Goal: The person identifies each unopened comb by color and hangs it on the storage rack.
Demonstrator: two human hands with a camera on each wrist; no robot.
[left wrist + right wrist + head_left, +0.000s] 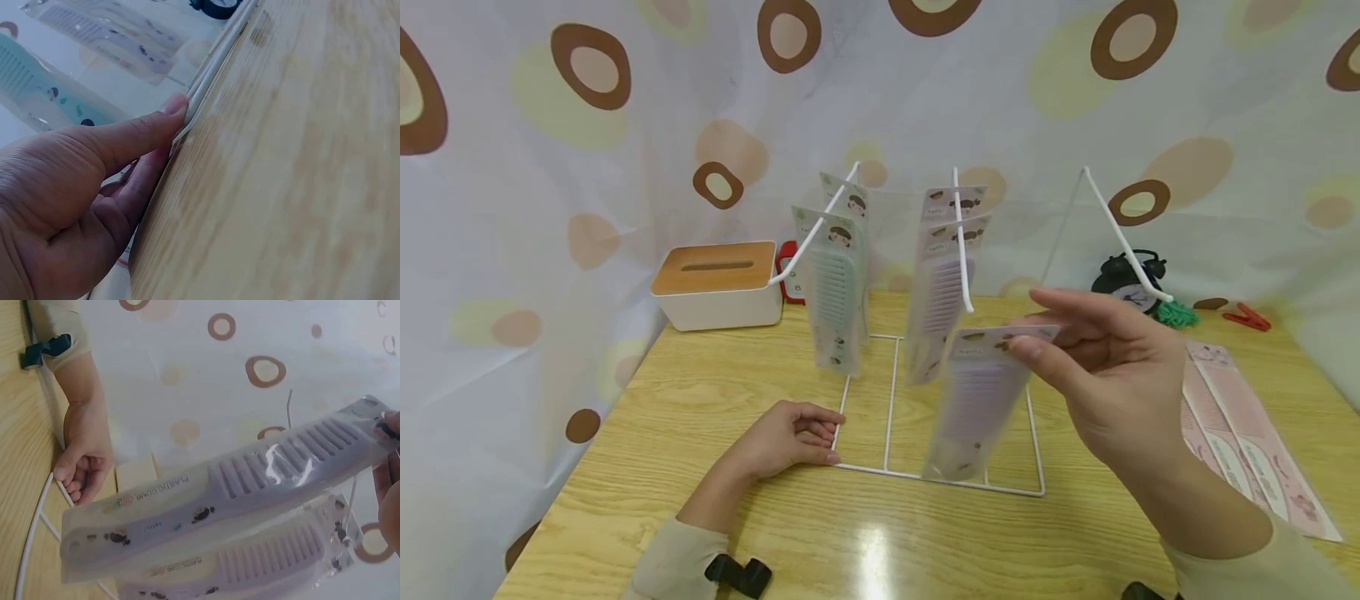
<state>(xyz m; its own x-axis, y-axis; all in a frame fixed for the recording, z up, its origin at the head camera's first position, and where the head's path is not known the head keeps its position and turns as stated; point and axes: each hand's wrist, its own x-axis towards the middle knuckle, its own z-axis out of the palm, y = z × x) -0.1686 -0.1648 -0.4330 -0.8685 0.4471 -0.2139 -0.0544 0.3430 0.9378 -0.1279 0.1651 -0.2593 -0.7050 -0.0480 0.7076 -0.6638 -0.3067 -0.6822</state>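
My right hand (1120, 375) pinches the top edge of a packaged purple comb (977, 408) between thumb and fingers, holding it in front of the middle prong. Down on the table, my left hand (786, 437) pinches the front left corner of a white wire rack (865, 469); the left wrist view shows thumb and fingers on the wire (203, 87). Packaged green combs (833, 292) hang from the rack's left prong. More packaged purple combs (943, 292) hang one behind another on the middle prong (962, 250). The right prong (1123, 229) slants toward me.
Packaged pink combs (1247, 425) lie on the table at right. Along the back stand a tissue box (718, 287), a red clock (790, 279) partly hidden by green combs, and a black alarm clock (1112, 279). Nearby are a green tangled item (1176, 314) and a red clip (1247, 317).
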